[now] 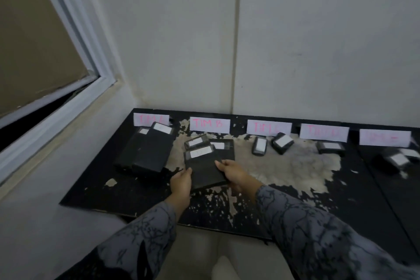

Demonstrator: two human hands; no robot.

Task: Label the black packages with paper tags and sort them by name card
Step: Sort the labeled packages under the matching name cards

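Five name cards (209, 124) stand in a row along the wall at the far edge of the black table (95, 191), whose near strip lies bare. Nine tagged black packages show: two, three, two, one and, blurred, about two. Left hand (181, 183) and right hand (234, 174) grip the near corners of a flat tagged package (204, 166) before the second card.

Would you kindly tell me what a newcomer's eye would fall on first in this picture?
Probably the row of white paper name cards with pink lettering standing along the wall at the back of the worn black table. Next, the flat black package with a white paper tag at the centre, held between the left hand and right hand.
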